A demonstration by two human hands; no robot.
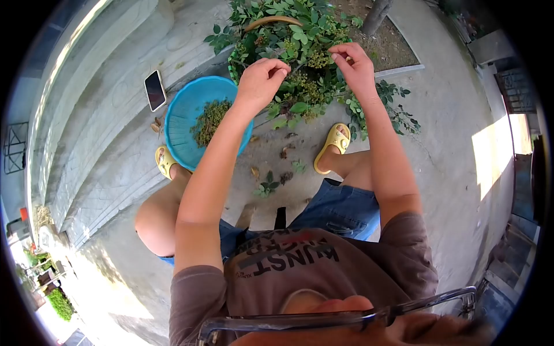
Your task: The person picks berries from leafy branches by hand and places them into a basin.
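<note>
My left hand [262, 82] is closed in a pinch over a heap of cut leafy branches [300, 37]. A thin stem shows by its fingertips, but I cannot tell whether they grip it. My right hand [354, 68] is also pinched, its fingertips beside a cluster of small green berries [318, 59]; whatever is between them is too small to make out. More berry clusters [300, 86] hang among the leaves between and below the hands. Left of the branches stands a blue plastic basin [180, 124] with a pile of picked greenish-brown berry clusters [210, 122] in it, partly behind my left forearm.
A curved brown handle [273, 21] arches over the branches. A phone [154, 90] lies on the concrete step [118, 81] beside the basin. Fallen leaves [267, 185] dot the ground between my yellow sandals [333, 144]. A tree trunk [377, 17] rises from a soil bed behind.
</note>
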